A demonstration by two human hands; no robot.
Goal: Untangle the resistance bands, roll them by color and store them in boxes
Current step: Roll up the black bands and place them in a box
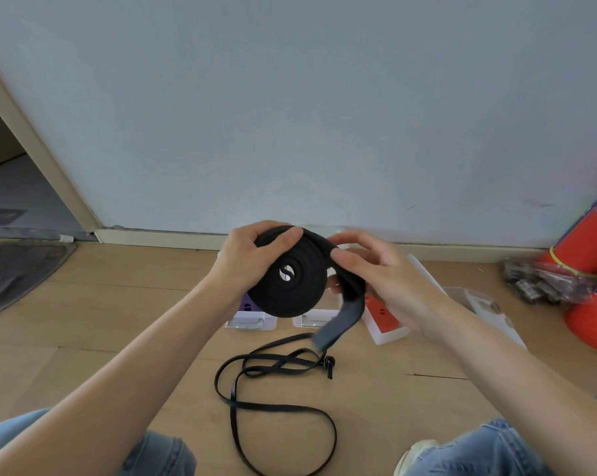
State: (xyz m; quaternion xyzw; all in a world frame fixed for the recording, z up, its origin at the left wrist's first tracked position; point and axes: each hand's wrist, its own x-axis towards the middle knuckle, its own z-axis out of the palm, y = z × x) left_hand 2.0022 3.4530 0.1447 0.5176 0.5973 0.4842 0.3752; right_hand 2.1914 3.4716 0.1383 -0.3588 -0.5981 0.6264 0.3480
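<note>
Holding a coiled black resistance band at the frame's centre, the left hand curls its fingers and thumb around the roll's left edge; the right hand pinches the loose tail on the roll's right side; below, a thinner black band lies looped on the wooden floor; white boxes sit just behind the roll.

Both bare arms reach forward and meet in the middle, where the left hand curls its fingers and thumb around a black roll while the right hand pinches its loose end with thumb and bent fingers.
</note>
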